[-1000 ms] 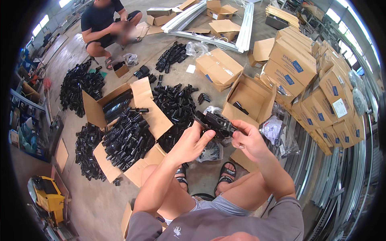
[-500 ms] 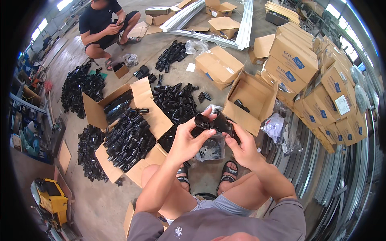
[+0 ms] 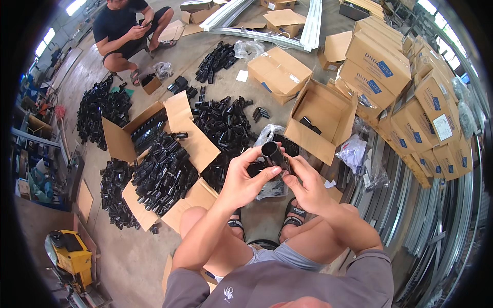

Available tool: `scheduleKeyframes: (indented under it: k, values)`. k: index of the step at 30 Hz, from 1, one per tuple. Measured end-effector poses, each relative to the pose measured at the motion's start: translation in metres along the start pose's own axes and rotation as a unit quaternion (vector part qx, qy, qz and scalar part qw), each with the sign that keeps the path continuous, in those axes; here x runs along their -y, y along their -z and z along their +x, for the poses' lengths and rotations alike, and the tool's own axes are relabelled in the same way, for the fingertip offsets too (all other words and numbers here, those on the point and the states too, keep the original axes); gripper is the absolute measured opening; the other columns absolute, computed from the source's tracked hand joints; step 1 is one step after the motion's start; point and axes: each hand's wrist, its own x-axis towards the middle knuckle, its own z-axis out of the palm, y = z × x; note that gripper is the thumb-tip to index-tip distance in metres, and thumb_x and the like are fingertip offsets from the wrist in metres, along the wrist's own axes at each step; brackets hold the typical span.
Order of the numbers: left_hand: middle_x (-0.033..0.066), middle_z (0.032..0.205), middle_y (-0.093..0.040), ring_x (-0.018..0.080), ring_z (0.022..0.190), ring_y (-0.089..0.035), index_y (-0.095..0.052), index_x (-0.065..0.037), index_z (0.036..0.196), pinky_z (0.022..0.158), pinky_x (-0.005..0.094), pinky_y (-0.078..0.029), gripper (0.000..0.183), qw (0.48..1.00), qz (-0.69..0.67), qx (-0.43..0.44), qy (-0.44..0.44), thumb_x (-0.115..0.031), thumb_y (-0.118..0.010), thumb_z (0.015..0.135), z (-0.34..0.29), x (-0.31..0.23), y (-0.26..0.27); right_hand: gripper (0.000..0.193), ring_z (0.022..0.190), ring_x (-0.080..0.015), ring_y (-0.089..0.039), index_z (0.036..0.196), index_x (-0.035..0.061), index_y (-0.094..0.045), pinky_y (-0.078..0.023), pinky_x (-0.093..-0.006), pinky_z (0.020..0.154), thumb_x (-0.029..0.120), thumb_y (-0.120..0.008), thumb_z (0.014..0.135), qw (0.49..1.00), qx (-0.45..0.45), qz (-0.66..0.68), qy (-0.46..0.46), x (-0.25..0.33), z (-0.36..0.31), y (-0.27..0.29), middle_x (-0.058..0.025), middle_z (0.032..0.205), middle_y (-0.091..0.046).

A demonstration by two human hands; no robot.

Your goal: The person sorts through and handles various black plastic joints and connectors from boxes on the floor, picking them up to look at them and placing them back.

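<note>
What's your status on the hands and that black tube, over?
Left hand and right hand both gripping the black tube piece, open end up. Clear plastic bag just behind. Open cardboard box off to the right, nothing blocking.

There is one view only, from a wide fisheye worn on the person's head, looking steeply down and forward. Both hands, left hand (image 3: 245, 180) and right hand (image 3: 307, 186), sit close at frame centre, knees and shirt along the lower edge. The floor (image 3: 128, 256) curves away to the rim, with a seated person (image 3: 128, 31) far off at upper left.
</note>
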Motion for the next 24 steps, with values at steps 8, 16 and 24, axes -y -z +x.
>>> scheduleKeyframes:
  k: [8, 16, 24]
  values:
    - [0.0117, 0.119, -0.07, 0.0139, 0.105, -0.066, -0.062, 0.003, 0.127, 0.095, 0.0311, -0.052, 0.044, 0.993, -0.09, -0.011, 0.076, -0.001, -0.075, 0.086, -0.002, -0.004, -0.005, 0.049, 0.089, -0.0331, -0.061, 0.139, 0.0027, -0.051, -0.048, -0.039, 0.079, 0.029, -0.06, 0.099, 1.0, 0.008, -0.015, -0.016, -0.003, -0.003, -0.003, -0.0156, 0.102, -0.059]
    - [0.0084, 0.112, -0.071, 0.0116, 0.103, -0.066, -0.062, 0.003, 0.126, 0.093, 0.0294, -0.053, 0.043, 0.994, -0.035, -0.009, 0.103, -0.001, -0.076, 0.086, -0.005, 0.001, -0.003, 0.052, 0.083, -0.0302, -0.058, 0.142, 0.0031, -0.049, -0.047, -0.0377, 0.075, 0.029, -0.06, 0.099, 0.999, 0.026, -0.025, -0.005, -0.011, -0.001, -0.004, -0.0151, 0.098, -0.057]
    - [0.0062, 0.087, -0.07, 0.0096, 0.077, -0.063, -0.069, 0.001, 0.105, 0.071, 0.028, -0.051, 0.026, 0.996, 0.042, -0.076, 0.024, -0.011, -0.078, 0.084, -0.007, 0.002, 0.004, 0.047, 0.089, -0.0193, -0.061, 0.144, 0.0029, -0.048, -0.05, -0.0312, 0.082, 0.023, -0.056, 0.102, 0.997, 0.014, 0.07, 0.037, -0.04, 0.017, -0.007, -0.0102, 0.107, -0.061]
